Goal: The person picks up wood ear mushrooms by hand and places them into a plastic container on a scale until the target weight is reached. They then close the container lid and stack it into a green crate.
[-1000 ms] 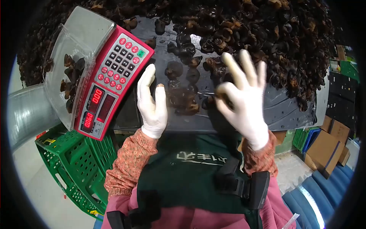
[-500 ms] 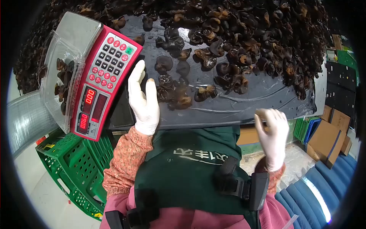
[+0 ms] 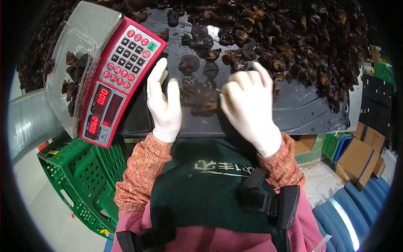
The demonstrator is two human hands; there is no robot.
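Observation:
My left hand (image 3: 165, 103), in a white glove, is held upright beside the scale with its fingers apart and nothing in it. The red scale (image 3: 121, 63) shows 0.060 and 0.00; a clear plastic tray (image 3: 63, 101) on it holds a few dark wood ear pieces (image 3: 75, 75). My right hand (image 3: 250, 103), also gloved in white, is over the dark table surface (image 3: 294, 113), its fingers curled; whatever they may hold is hidden. Loose wood ear pieces (image 3: 189, 64) lie between my hands and above them.
A large heap of wood ear (image 3: 302, 33) spreads along the far side of the table. Green crates (image 3: 79, 180) stand at the lower left near a clear plastic roll (image 3: 35, 122). Cardboard boxes (image 3: 357, 159) and blue rolls (image 3: 357, 214) are at the right.
My right hand has moved left and up from the table's front edge to over the wood ear, its fingers now curled. The view has shifted slightly.

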